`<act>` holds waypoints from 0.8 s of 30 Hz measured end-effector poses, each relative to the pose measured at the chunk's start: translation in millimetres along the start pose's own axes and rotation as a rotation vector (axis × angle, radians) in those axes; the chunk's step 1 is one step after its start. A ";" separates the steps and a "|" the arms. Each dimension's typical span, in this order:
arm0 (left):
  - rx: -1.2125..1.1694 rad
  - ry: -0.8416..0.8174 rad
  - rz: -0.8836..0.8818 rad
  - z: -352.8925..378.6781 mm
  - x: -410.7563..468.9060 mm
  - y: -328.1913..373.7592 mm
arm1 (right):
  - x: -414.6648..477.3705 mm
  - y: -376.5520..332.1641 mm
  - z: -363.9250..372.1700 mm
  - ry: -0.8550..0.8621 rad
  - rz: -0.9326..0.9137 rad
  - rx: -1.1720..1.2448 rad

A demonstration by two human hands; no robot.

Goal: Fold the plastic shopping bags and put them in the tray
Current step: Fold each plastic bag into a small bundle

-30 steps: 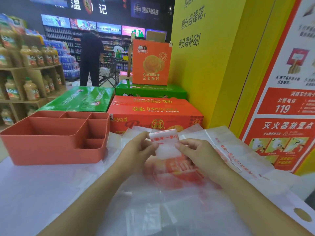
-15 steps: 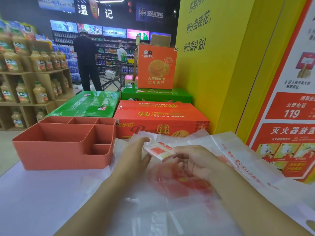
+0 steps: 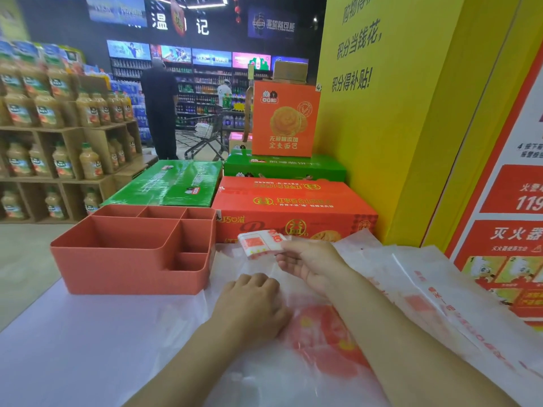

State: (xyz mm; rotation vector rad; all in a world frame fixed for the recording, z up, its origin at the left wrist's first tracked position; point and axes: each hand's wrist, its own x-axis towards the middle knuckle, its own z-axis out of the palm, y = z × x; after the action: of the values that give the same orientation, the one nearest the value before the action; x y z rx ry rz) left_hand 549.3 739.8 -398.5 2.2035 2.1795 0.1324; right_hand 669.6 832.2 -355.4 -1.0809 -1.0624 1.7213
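One folded bag [image 3: 261,244], a small white packet with red print, is pinched at its right end by the right hand [image 3: 311,265], thumb and fingertips closed on it. The packet is held in the air, roughly level, just right of the tray's near-right corner and not inside any compartment. The left hand [image 3: 252,301] sits knuckles-up on the loose bags [image 3: 326,345], fingers curled under; whether it grips plastic or only rests there cannot be told.

The loose bags lie flat and overlapping, white and see-through with red print, spreading from under both forearms toward the right edge of the table [image 3: 73,348], which is white. The tray [image 3: 132,274] is salmon-coloured plastic with one large compartment at the left and several small ones along the back and right side. It stands on the table left of the hands, touching the edge of the plastic pile.

Behind the table are a red box [image 3: 293,207], a green box [image 3: 170,183] to its left, and an orange box [image 3: 285,118] upright further back. Shelves [image 3: 88,177] at the left hold juice bottles [image 3: 47,113]. A person [image 3: 160,113] in dark clothes stands by a cart [image 3: 205,136] in the aisle. A yellow wall [image 3: 396,113] and a red-and-white poster [image 3: 514,230] are at the right.
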 end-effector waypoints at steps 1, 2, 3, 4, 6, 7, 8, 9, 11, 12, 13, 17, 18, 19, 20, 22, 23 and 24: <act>0.020 -0.001 -0.004 -0.5 -2.1 0.7 | 4.3 2.6 8.1 0.005 -0.005 -0.021; 0.034 0.004 -0.002 0.2 -3.7 0.3 | 8.9 5.5 16.0 0.015 -0.013 -0.045; 0.042 0.013 0.004 1.9 -4.9 -1.1 | 13.7 8.5 23.2 0.030 -0.020 -0.071; 0.048 0.031 0.015 4.7 -5.7 -3.6 | 18.3 11.8 30.2 0.049 -0.026 -0.102; 0.059 0.075 0.044 10.8 -6.7 -10.0 | 28.8 19.0 42.2 0.105 -0.039 -0.171; 0.060 0.091 0.055 12.8 -7.6 -13.4 | 33.4 22.3 47.1 0.134 -0.045 -0.209; 0.057 0.108 0.067 14.9 -8.3 -16.5 | 36.9 25.5 51.5 0.160 -0.047 -0.254; 0.047 0.127 0.075 16.7 -8.8 -19.3 | 40.4 28.6 54.7 0.185 -0.051 -0.307; 0.020 0.162 0.089 19.2 -10.5 -21.6 | 43.8 32.9 59.2 0.208 -0.065 -0.430; 0.009 0.174 0.097 20.4 -11.2 -21.5 | 45.0 34.1 60.7 0.208 -0.084 -0.501; -0.002 0.181 0.101 21.0 -11.7 -21.0 | 47.2 35.1 62.0 0.201 -0.107 -0.581; -0.017 0.181 0.104 22.5 -9.7 -23.0 | 50.1 28.5 62.6 0.162 -0.145 -0.797; -0.016 0.187 0.106 23.2 -8.5 -24.0 | 48.6 24.6 59.9 0.156 -0.142 -0.801; -0.017 0.187 0.106 22.6 -7.4 -25.1 | 46.5 20.4 55.4 0.153 -0.154 -0.804; -0.016 0.188 0.110 21.8 -5.7 -26.8 | 41.7 15.2 49.5 0.147 -0.173 -0.820; -0.007 0.202 0.133 17.7 -1.8 -30.1 | 29.7 6.8 33.1 0.128 -0.211 -0.875; 0.005 0.202 0.152 14.8 -1.0 -31.4 | 21.6 3.6 23.4 0.117 -0.226 -0.905; 0.020 0.203 0.183 11.8 0.1 -33.3 | 12.9 1.0 12.7 0.101 -0.240 -0.940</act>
State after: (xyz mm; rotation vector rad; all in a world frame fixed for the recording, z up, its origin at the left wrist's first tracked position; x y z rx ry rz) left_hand 517.2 740.7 -413.2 2.4988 2.0736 0.3562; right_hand 653.8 841.0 -356.0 -1.4824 -1.9186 0.9307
